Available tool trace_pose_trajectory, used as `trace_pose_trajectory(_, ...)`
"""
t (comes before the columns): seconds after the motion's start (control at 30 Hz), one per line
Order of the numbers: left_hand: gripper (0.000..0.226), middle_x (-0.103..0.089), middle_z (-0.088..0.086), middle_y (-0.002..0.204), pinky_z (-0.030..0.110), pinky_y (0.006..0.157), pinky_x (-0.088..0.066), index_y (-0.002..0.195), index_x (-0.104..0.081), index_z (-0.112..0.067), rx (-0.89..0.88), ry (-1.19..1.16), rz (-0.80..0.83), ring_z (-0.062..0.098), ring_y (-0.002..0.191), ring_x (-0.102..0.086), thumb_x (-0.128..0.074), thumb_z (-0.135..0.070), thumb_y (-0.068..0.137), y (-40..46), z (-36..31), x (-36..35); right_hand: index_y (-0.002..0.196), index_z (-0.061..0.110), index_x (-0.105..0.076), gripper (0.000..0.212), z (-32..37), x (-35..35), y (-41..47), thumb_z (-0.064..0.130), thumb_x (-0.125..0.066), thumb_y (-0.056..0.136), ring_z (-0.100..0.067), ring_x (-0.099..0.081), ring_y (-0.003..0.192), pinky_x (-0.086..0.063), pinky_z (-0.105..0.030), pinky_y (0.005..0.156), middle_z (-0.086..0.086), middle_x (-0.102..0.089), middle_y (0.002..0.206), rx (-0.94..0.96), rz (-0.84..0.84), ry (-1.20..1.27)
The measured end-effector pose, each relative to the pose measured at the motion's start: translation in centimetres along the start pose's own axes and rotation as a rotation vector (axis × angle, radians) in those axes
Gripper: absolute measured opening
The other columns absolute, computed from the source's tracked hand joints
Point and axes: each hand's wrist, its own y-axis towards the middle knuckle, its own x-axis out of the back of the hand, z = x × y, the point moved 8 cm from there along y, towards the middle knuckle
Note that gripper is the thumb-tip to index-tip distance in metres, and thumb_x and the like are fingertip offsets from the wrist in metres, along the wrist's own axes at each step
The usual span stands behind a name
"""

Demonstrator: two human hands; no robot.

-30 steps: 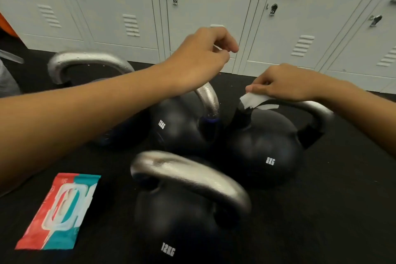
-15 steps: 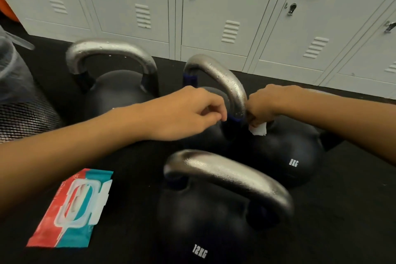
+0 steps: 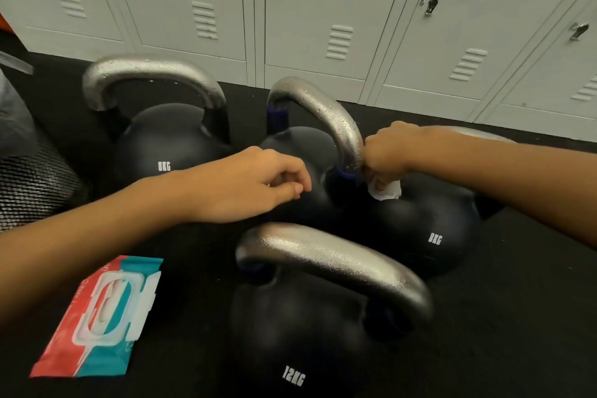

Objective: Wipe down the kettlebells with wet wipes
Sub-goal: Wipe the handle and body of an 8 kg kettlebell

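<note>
While water beads glint on three of the four steel handles, the wiping of this cluster looks barely begun. The landmark is the 12 kg kettlebell (image 3: pixel 310 326), nearest the camera, its black body dry-looking and its handle speckled with droplets; no hand or wipe touches it. Left of it on the black floor (image 3: pixel 517 333) lies the red-and-teal wet wipe pack (image 3: pixel 97 320), its flap lying open. Just beyond the 12 kg bell the left hand (image 3: pixel 255 182) hovers over the middle kettlebell (image 3: pixel 300 155), fingers loosely curled with thumb near fingertips, gripping nothing that can be seen. Beyond and to the right of the 12 kg bell, the right hand (image 3: pixel 387 149) is closed round a crumpled white wet wipe (image 3: pixel 386 191), pressing it at the foot of the handle of the right 8 kg kettlebell (image 3: pixel 429 226), just beside the middle bell's handle. Farther off to the left stands another 8 kg kettlebell (image 3: pixel 168 136), its handle wet and unattended. Behind everything runs a row of grey lockers (image 3: pixel 323 10). By this evidence one bell is under the wipe and three remain, bodies and handles both.
</note>
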Motion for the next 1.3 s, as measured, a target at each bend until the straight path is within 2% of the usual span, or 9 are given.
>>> trace_pose_trajectory(0.13,0.018,-0.069,-0.01,0.092,0.021,0.081,-0.048,0.107,-0.064,-0.031,0.016,0.037,0.038,-0.001,0.084,-0.061,-0.051,-0.027,0.097,-0.1,0.2,-0.8,0.123,0.026,-0.061,0.044,0.0,0.1,-0.7,0.053,-0.06,0.088,-0.027,-0.061,0.108,-0.046,-0.036,0.096,-0.003,-0.063,0.117,0.047,-0.107,-0.153)
trace_pose_trajectory(0.2,0.018,-0.069,-0.013,0.093,0.012,0.078,-0.046,0.108,-0.065,-0.03,0.019,0.023,0.04,-0.006,0.085,-0.06,-0.05,-0.027,0.097,-0.1,0.2,-0.8,0.123,0.036,-0.063,0.04,-1.0,0.5,-1.7,0.054,-0.06,0.087,-0.027,-0.061,0.106,-0.047,-0.034,0.093,-0.002,-0.065,0.115,0.053,-0.145,-0.112)
trace_pose_trajectory(0.37,0.019,-0.068,-0.016,0.094,0.008,0.078,-0.044,0.108,-0.065,-0.029,0.019,0.028,0.036,-0.01,0.087,-0.059,-0.051,-0.026,0.097,0.1,0.3,-0.4,0.12,0.044,-0.065,0.036,-4.1,0.8,-4.1,0.039,-0.067,0.085,-0.016,-0.055,0.093,-0.046,-0.03,0.082,0.005,-0.07,0.111,0.069,-0.216,0.345)
trace_pose_trajectory(0.6,0.017,-0.069,-0.02,0.094,0.02,0.085,-0.05,0.103,-0.066,-0.036,-0.019,0.021,-0.024,-0.007,0.089,-0.062,-0.052,-0.03,0.095,1.1,-1.2,1.8,0.11,0.047,-0.068,0.034,-9.6,-1.0,-8.5,0.047,-0.072,0.076,0.01,-0.06,0.089,-0.038,0.0,0.074,0.029,-0.068,0.098,0.016,-0.421,0.882)
trace_pose_trajectory(0.8,0.017,-0.069,-0.019,0.096,0.032,0.092,-0.052,0.101,-0.066,-0.036,-0.103,-0.044,-0.03,0.0,0.092,-0.065,-0.052,-0.03,0.094,1.8,-4.2,2.0,0.114,0.029,-0.073,0.035,-11.1,-6.1,-11.4,0.046,-0.058,0.088,-0.006,-0.067,0.101,-0.048,-0.023,0.092,0.014,-0.074,0.105,-0.076,-0.558,1.268)
trace_pose_trajectory(0.9,0.016,-0.069,-0.017,0.093,0.022,0.086,-0.05,0.102,-0.066,-0.034,-0.126,-0.021,-0.003,-0.002,0.09,-0.064,-0.052,-0.029,0.095,2.7,-6.1,1.0,0.099,0.006,-0.072,0.055,-11.5,-6.6,-10.8,0.054,-0.045,0.095,-0.033,-0.066,0.093,-0.049,-0.043,0.09,-0.015,-0.071,0.097,-0.196,-0.501,1.219)
trace_pose_trajectory(1.07,0.019,-0.065,-0.013,0.087,0.009,0.074,-0.042,0.111,-0.064,-0.024,-0.158,0.108,-0.084,-0.006,0.076,-0.058,-0.052,-0.025,0.096,5.5,-9.8,0.0,0.093,0.014,-0.062,0.041,-9.7,-2.9,-6.3,0.037,-0.03,0.104,-0.025,-0.056,0.091,-0.041,-0.036,0.081,-0.009,-0.062,0.104,-0.176,-0.209,0.92)
trace_pose_trajectory(1.17,0.024,-0.066,-0.003,0.096,0.021,0.081,-0.044,0.115,-0.06,-0.015,-0.135,0.169,-0.175,0.01,0.086,-0.059,-0.051,-0.024,0.094,7.6,-11.2,-0.1,0.091,0.011,-0.057,0.035,-8.2,-1.9,-3.9,0.034,-0.033,0.104,-0.022,-0.057,0.079,-0.043,-0.031,0.067,-0.009,-0.058,0.093,-0.183,-0.005,0.862)
trace_pose_trajectory(1.3,0.035,-0.048,-0.003,0.084,0.028,0.063,-0.039,0.122,-0.046,-0.009,-0.037,0.254,-0.056,0.013,0.076,-0.051,-0.051,-0.026,0.091,9.7,-11.3,-1.9,0.087,0.01,-0.06,0.03,-6.6,-1.9,-3.2,0.022,-0.038,0.103,-0.025,-0.069,0.087,-0.051,-0.039,0.084,-0.014,-0.07,0.095,-0.134,0.142,1.002)
